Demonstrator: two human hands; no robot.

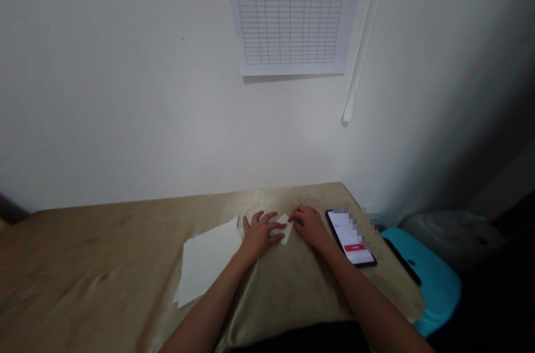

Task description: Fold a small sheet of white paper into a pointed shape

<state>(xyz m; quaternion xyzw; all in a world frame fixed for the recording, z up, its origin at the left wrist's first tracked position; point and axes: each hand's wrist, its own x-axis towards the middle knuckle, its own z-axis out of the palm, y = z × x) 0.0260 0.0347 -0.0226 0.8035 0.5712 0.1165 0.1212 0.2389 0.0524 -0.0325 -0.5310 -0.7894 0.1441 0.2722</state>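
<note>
A small folded-looking piece of white paper [286, 235] lies on the tabletop between my two hands. My left hand [257, 239] rests with its fingers spread, its tips touching the left side of that paper. From the other side, my right hand [310, 224] has its fingers curled together at the paper's upper right edge, and they appear to pinch it. The exact contact under the right fingertips is too small to make out. Left of my left forearm lies a stack of lined white sheets [207, 261].
A phone [351, 236] with a lit screen lies right of my right hand. The brown-covered table [104, 264] meets a white wall, where a printed table sheet [292, 24] hangs. Beyond the table's right edge stands a turquoise plastic object [438, 275].
</note>
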